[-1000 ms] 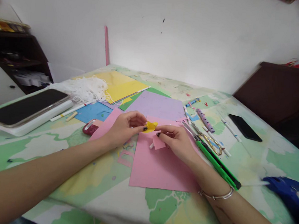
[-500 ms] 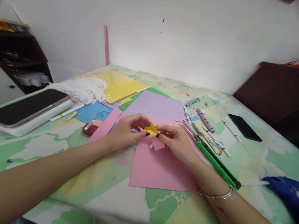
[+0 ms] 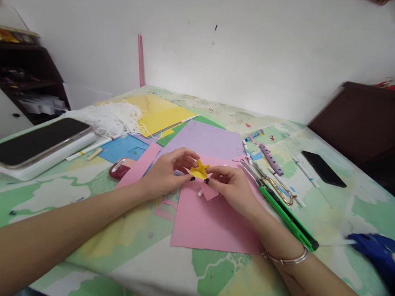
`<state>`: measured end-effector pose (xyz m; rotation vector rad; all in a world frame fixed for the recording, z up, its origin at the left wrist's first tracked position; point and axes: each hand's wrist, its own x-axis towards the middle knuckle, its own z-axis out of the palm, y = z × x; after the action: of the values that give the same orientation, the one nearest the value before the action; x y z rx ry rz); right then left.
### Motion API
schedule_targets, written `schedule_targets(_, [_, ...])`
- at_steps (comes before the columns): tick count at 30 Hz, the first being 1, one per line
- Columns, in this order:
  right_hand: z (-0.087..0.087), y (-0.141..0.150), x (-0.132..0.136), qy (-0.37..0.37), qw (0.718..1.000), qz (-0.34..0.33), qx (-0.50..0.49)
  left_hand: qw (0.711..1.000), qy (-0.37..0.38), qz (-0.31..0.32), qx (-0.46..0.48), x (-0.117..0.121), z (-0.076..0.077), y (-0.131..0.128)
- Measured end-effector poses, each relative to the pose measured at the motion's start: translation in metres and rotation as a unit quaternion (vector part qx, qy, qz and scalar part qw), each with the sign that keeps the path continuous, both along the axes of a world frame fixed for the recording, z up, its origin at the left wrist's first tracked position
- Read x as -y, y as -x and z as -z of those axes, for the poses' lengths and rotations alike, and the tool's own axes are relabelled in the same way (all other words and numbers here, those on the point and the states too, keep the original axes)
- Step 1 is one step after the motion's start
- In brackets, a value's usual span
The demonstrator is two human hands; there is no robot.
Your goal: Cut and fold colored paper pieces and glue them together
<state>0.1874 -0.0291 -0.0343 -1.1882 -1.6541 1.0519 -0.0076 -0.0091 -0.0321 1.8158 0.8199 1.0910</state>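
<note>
Both hands meet over a pink paper sheet on the table. My left hand and my right hand pinch a small yellow paper shape between their fingertips, a little above the sheet. A small pink paper scrap sits under my right thumb, and a short white stick lies just below the hands. A silver bangle circles my right wrist.
A green utility knife and gold-handled scissors lie right of the hands. Purple, yellow and blue sheets, white string, pens, a black phone, a tablet and a blue glue gun surround them.
The yellow shape has been turned and reshaped between the fingertips; its points now show like a star. Both hands stayed in place over the pink sheet.
</note>
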Motion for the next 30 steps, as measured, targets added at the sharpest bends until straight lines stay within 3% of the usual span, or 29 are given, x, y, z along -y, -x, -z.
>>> schedule_targets(14, [-0.0037,0.0009,0.0023,0.008,1.0,-0.007,0.002,0.999,-0.022,-0.014,0.024,-0.0016,0.0019,-0.0012])
schedule_targets(20, [-0.0039,0.0016,0.0019,0.02,1.0,-0.015,0.005,0.999,0.003,-0.001,0.036,-0.0015,0.003,-0.0019])
schedule_targets(30, [-0.0037,0.0029,0.0042,0.011,1.0,-0.022,0.006,0.999,0.014,-0.031,0.038,0.0015,-0.0008,-0.003])
